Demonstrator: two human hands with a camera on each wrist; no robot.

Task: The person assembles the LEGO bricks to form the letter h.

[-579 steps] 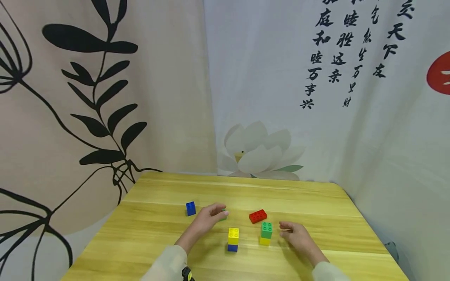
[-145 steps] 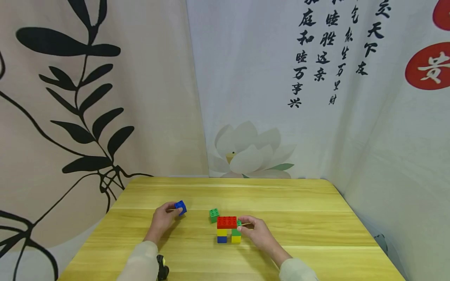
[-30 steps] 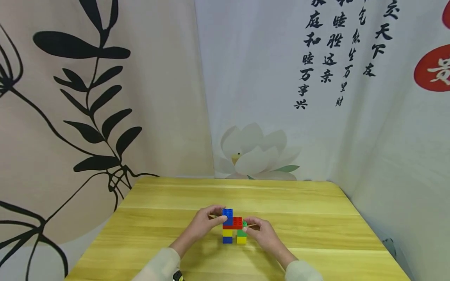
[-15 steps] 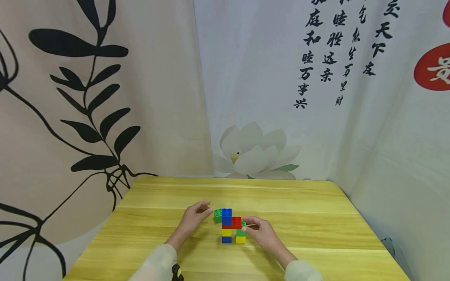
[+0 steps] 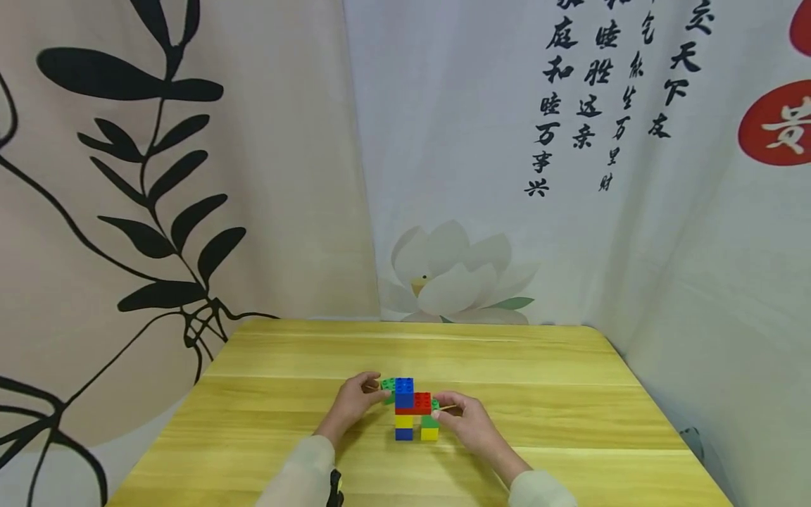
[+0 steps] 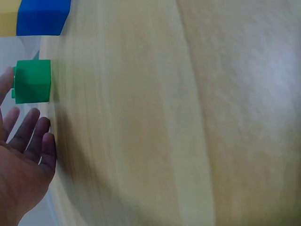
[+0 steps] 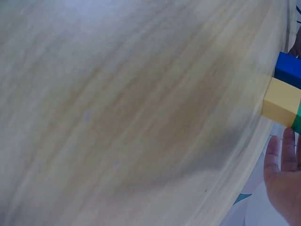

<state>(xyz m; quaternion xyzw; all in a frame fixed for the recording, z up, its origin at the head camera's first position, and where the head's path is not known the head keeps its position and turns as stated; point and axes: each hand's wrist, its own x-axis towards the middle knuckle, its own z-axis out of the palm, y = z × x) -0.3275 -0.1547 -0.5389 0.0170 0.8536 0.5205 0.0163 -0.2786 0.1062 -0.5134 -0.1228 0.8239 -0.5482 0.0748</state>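
A brick structure stands on the table. A red brick (image 5: 422, 403) spans two stacks: a yellow brick (image 5: 403, 422) on a blue one (image 5: 403, 435) at left, and a green brick (image 5: 429, 422) on a yellow one (image 5: 429, 435) at right. Another blue brick (image 5: 404, 393) sits upright on the red brick's left end. My right hand (image 5: 470, 421) pinches the right stack's green brick between thumb and fingers. A loose green brick (image 6: 33, 81) rests just behind the structure's left side. My left hand (image 5: 353, 404) surrounds it with spread fingers, the thumb overlapping it in the head view.
The wooden table (image 5: 266, 436) reaches back to a curtain (image 5: 304, 176) printed with dark leaves, a pale lotus and black characters. Both forearms come in from the front edge.
My left hand let go of the blue brick on the red one, drew back left, then came in to the loose green brick. My right hand keeps its hold on the structure.
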